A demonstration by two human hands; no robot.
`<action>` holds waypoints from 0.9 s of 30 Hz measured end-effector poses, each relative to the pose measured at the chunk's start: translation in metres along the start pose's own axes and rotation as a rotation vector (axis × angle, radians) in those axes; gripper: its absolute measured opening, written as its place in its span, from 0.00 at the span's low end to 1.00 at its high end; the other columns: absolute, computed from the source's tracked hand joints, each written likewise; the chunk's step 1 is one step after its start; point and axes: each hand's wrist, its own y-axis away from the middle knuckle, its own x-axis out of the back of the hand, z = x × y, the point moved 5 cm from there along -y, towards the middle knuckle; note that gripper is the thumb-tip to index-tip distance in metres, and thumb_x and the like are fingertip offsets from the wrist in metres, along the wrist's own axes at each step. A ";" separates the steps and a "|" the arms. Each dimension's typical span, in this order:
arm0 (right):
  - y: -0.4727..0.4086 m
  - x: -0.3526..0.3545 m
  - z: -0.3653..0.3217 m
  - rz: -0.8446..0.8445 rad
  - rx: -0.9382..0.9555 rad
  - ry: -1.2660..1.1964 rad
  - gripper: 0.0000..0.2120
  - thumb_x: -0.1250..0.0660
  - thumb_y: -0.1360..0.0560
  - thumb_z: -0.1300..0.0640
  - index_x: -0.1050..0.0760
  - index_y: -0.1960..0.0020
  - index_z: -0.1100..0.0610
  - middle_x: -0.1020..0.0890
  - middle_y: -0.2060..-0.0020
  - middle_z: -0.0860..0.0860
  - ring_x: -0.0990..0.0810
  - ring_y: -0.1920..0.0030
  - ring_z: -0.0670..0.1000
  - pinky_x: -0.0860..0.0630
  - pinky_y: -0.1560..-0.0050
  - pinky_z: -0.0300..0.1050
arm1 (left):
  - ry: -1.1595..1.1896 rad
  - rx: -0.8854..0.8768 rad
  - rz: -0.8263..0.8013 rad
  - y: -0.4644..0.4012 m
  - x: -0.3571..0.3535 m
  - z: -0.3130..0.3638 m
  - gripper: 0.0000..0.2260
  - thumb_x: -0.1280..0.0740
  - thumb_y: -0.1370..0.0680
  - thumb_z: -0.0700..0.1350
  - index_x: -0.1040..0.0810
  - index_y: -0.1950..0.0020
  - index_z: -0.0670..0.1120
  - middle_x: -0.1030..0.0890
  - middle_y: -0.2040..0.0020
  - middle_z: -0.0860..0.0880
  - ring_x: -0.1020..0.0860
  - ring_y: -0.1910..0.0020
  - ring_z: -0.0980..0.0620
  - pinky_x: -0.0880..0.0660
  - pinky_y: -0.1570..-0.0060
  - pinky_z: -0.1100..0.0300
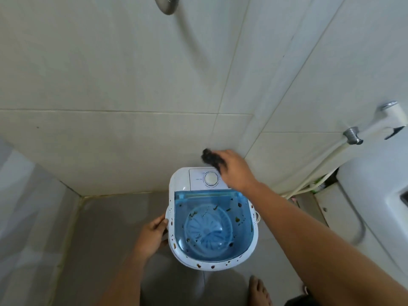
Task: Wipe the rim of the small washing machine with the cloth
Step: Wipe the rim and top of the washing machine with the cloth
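White plastic rim (254, 246) of the small washing machine (212, 219) was spattered with brown spots along the near and left edges, more specks on the blue translucent lid (220, 202); machine sat on the grey floor (106, 228) against the tiled wall (132, 85), in a corner. Risks, as judged: the cloth (210, 157) was bunched small, so it could smear the spots rather than lift them; it was up by the control panel, near the dial (210, 178), so a careless pass could knock the setting; a hard push on the far edge could tip or slide the light tub if the bracing hand slipped. Right hand (236, 171) reached across over the back of the machine, arm extended, fingers curled tight around the dark cloth, which looked held just above the panel, contact not clear. Left hand (154, 233) gripped the left side of the rim, fingers pressed together and wrapped on the edge, steadying it. A bare foot (259, 290) stood close in front.
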 end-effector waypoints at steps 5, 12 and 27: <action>0.010 0.002 0.059 -0.020 -0.273 0.134 0.23 0.38 0.22 0.61 0.26 0.29 0.46 0.24 0.39 0.53 0.25 0.38 0.59 0.27 0.40 0.60 | 0.024 0.008 0.029 0.002 -0.003 0.003 0.13 0.40 0.16 0.42 0.24 0.33 0.51 0.16 0.47 0.49 0.18 0.52 0.54 0.20 0.54 0.57; 0.050 -0.013 0.038 0.059 -0.037 0.295 0.27 0.36 0.27 0.64 0.26 0.30 0.48 0.23 0.40 0.51 0.26 0.43 0.58 0.30 0.48 0.55 | 0.041 0.027 0.039 0.002 -0.004 0.001 0.14 0.39 0.16 0.42 0.24 0.31 0.45 0.16 0.46 0.46 0.18 0.51 0.53 0.20 0.52 0.54; 0.052 -0.014 0.045 0.124 -0.270 0.219 0.28 0.36 0.26 0.65 0.29 0.27 0.51 0.24 0.37 0.52 0.26 0.41 0.58 0.28 0.44 0.55 | 0.026 0.001 0.088 0.015 -0.010 0.008 0.14 0.39 0.16 0.42 0.23 0.31 0.46 0.16 0.51 0.50 0.18 0.54 0.54 0.20 0.58 0.60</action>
